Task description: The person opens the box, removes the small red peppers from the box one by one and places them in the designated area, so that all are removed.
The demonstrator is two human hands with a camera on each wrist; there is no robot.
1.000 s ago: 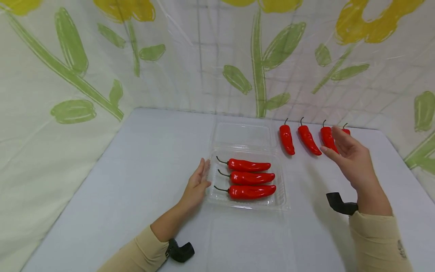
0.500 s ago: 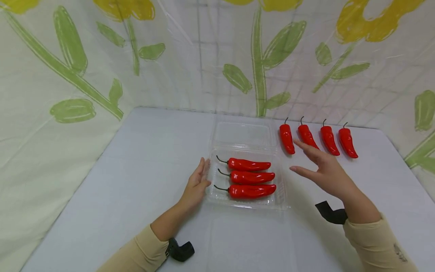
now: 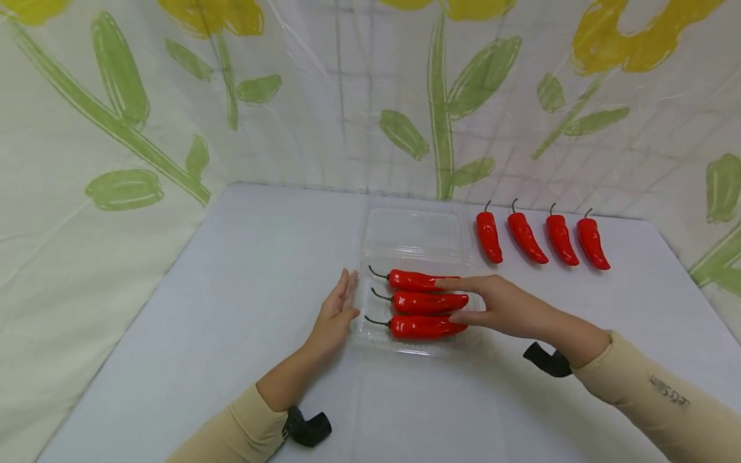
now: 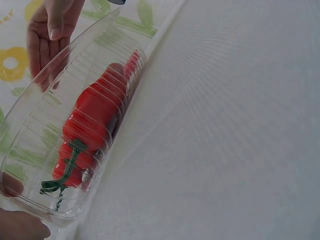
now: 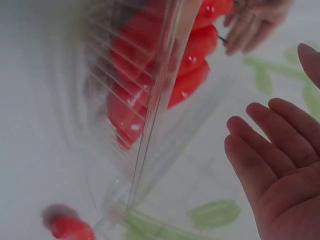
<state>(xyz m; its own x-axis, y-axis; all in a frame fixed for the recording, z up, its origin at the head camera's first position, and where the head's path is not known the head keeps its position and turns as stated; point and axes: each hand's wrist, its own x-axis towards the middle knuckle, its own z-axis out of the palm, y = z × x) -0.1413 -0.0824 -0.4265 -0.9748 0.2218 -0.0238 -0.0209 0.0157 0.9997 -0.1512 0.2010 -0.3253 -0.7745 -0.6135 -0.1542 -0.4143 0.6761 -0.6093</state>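
A clear plastic container (image 3: pixel 405 349) lies on the table with its lid (image 3: pixel 413 228) folded back. Three red chilli peppers (image 3: pixel 425 301) lie side by side in it, green stems to the left. My left hand (image 3: pixel 330 325) rests against the container's left side, fingers and thumb extended. Over the container's right part reaches my right hand (image 3: pixel 512 305), its fingers overlapping the far pepper and its thumb the near one. In the right wrist view the right hand (image 5: pixel 285 170) has its fingers extended, with nothing in the palm.
Several more red chilli peppers (image 3: pixel 527 238) lie in a row at the table's back right, stems pointing away. A white cloth covers the table (image 3: pixel 260 257). Behind it hangs a flower-patterned curtain (image 3: pixel 312 128).
My right hand has swung left, from the row of peppers at the back right to over the container. My left hand, the container and the peppers have stayed in place.
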